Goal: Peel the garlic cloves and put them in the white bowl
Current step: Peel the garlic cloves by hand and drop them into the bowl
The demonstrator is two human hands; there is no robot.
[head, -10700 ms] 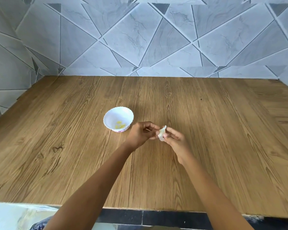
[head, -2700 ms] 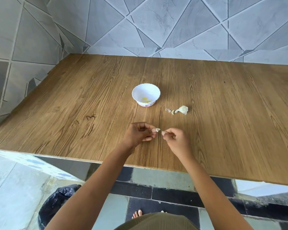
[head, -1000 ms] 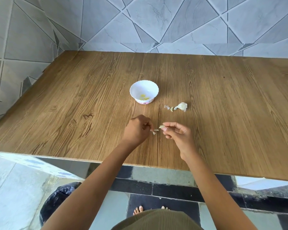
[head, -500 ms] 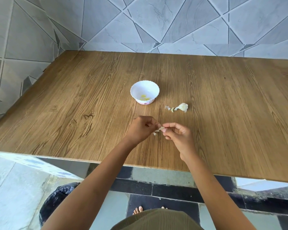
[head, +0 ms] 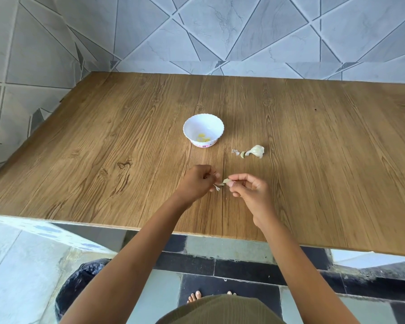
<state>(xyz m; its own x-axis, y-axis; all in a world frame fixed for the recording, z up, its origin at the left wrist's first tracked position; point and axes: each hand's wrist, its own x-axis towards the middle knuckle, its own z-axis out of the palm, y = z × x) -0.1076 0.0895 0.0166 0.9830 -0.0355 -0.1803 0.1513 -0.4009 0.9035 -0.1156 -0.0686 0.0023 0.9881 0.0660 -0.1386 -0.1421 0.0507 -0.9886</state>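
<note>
My right hand (head: 250,191) pinches a small pale garlic clove (head: 226,181) between thumb and fingertips above the wooden table. My left hand (head: 197,183), fingers curled, pinches a thin strip of papery skin (head: 216,187) that hangs off the clove's left end. The white scalloped bowl (head: 216,127) stands beyond the hands and holds a few yellowish peeled cloves (head: 203,137). To the right of the bowl lies the rest of the garlic head (head: 257,151) with a loose clove piece (head: 242,154) and a skin scrap (head: 235,152).
The wooden table (head: 103,148) runs back to a grey tiled wall. Its front edge lies just under my forearms. Below on the floor a black bag-lined bin (head: 80,284) sits at the left, and bare toes (head: 194,296) show.
Since half a second ago my left hand has drawn slightly left and down, pulling a strip of skin away from the clove. The right hand keeps its pinch in place.
</note>
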